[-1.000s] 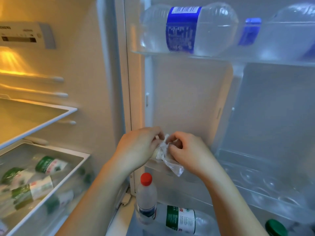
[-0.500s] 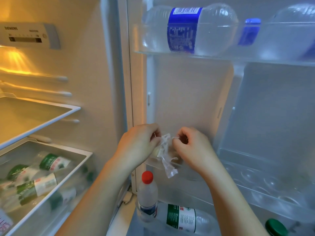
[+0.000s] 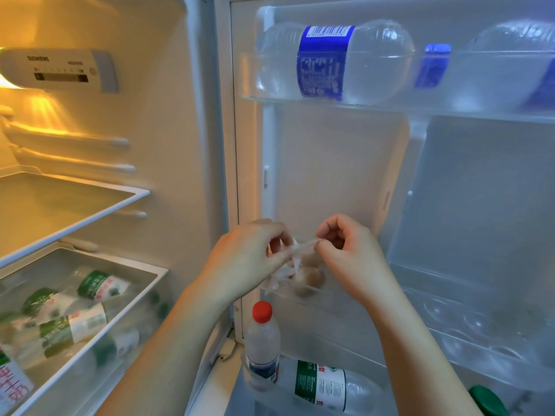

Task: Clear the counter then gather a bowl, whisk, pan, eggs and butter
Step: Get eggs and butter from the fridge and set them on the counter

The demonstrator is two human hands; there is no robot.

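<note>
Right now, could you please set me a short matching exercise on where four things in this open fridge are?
Things:
1. blue-label bottle
2. red-cap bottle
3. clear plastic bag
4. green-label bottles

Places:
A. in the drawer inside the fridge
B. pinched between both hands
C. lying on the top door shelf
D. upright in the bottom door shelf

Pairs: 1-C, 2-D, 3-B, 4-A

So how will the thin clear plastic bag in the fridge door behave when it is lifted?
The thin clear plastic bag looks crumpled and stretched between the left hand and right hand, so probably floppy. The rounded brownish items inside, possibly eggs, would likely sag, swing and be fragile.
</note>
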